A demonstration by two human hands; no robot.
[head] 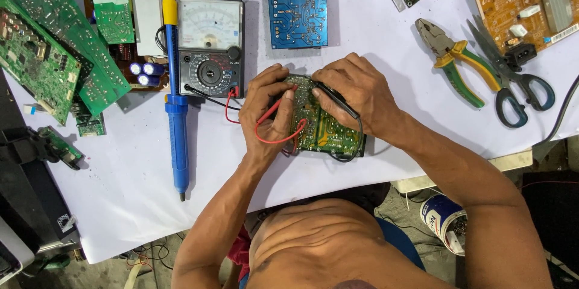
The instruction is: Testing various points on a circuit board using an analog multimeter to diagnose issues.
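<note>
Hands [265,108] [356,93] probing green board [319,126], long axis upright

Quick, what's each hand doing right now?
Left hand: closed on the red probe, resting on the green board.
Right hand: closed on the black probe, tip on that board.

Centre frame: left hand [265,108] pressing a red probe [272,110] and right hand [353,93] a black probe [335,100] onto a green circuit board [319,126]. Left of them, analog multimeter [211,45] and blue desoldering pump [176,108]; upper right, pliers [449,60] beside scissors [509,78].
</note>
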